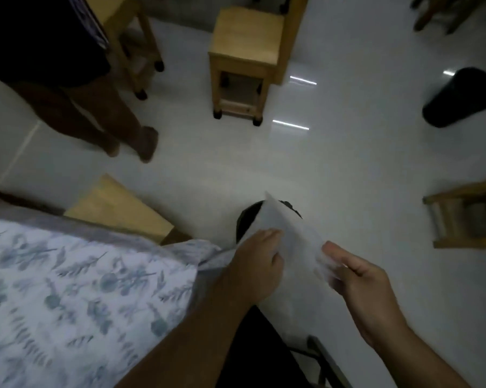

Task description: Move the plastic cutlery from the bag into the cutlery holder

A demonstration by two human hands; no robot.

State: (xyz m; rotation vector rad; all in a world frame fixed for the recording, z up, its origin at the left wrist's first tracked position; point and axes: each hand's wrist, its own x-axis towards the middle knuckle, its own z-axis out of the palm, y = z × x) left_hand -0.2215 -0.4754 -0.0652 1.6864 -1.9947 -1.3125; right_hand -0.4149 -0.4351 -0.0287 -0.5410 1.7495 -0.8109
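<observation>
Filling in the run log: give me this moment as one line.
left hand: grips bag | right hand: pinches bag | bag: held above floor | cutlery: not visible | holder: not in view

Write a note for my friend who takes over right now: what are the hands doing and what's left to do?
Left hand: holds the left edge of the translucent plastic bag.
Right hand: fingers pinch the bag's right edge.
The bag hangs between both hands over a black object on the floor; what that is, I cannot tell.
To the left is a table with a floral cloth.
No cutlery is plainly visible in the bag, and no cutlery holder is in view.
Done: can't judge. Left: find the holder and move any cutlery into it.
</observation>
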